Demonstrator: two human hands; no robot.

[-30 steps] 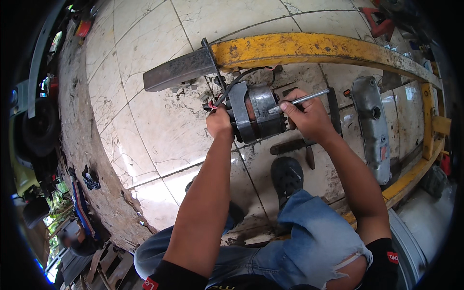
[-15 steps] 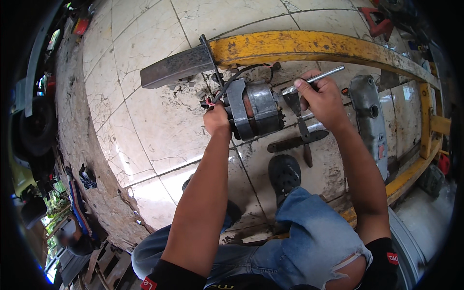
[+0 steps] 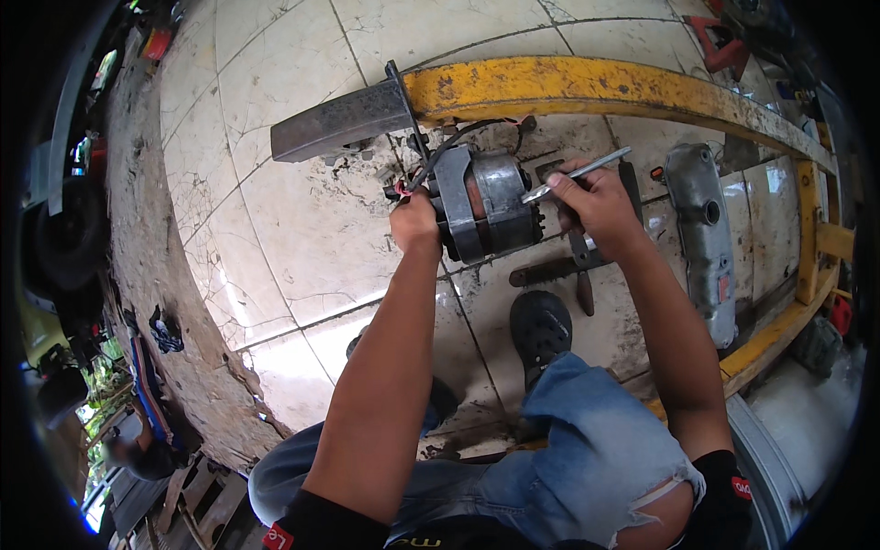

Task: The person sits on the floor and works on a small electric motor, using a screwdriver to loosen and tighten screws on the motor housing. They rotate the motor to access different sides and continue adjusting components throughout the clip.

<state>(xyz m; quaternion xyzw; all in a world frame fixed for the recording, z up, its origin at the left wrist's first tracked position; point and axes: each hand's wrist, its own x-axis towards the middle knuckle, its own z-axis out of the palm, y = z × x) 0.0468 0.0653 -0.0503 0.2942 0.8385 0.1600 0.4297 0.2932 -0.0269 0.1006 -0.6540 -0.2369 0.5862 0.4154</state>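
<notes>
A grey electric motor (image 3: 490, 206) with a metal housing lies on the tiled floor, black wires running from its top. My left hand (image 3: 414, 223) grips its left end, next to a small red part. My right hand (image 3: 594, 197) holds a thin silver metal tool (image 3: 576, 174) slanting up to the right, its lower tip against the motor's right side.
A rusty yellow steel frame (image 3: 596, 87) curves across the back and down the right. A dark metal bar (image 3: 341, 121) juts from its left end. A grey metal cover (image 3: 701, 234) lies to the right. Dark flat tools (image 3: 559, 270) and my black shoe (image 3: 541, 325) are below the motor.
My right hand has swung the silver tool from pointing at the motor's middle to a steeper slant at its right side. My left hand has stayed on the motor.
</notes>
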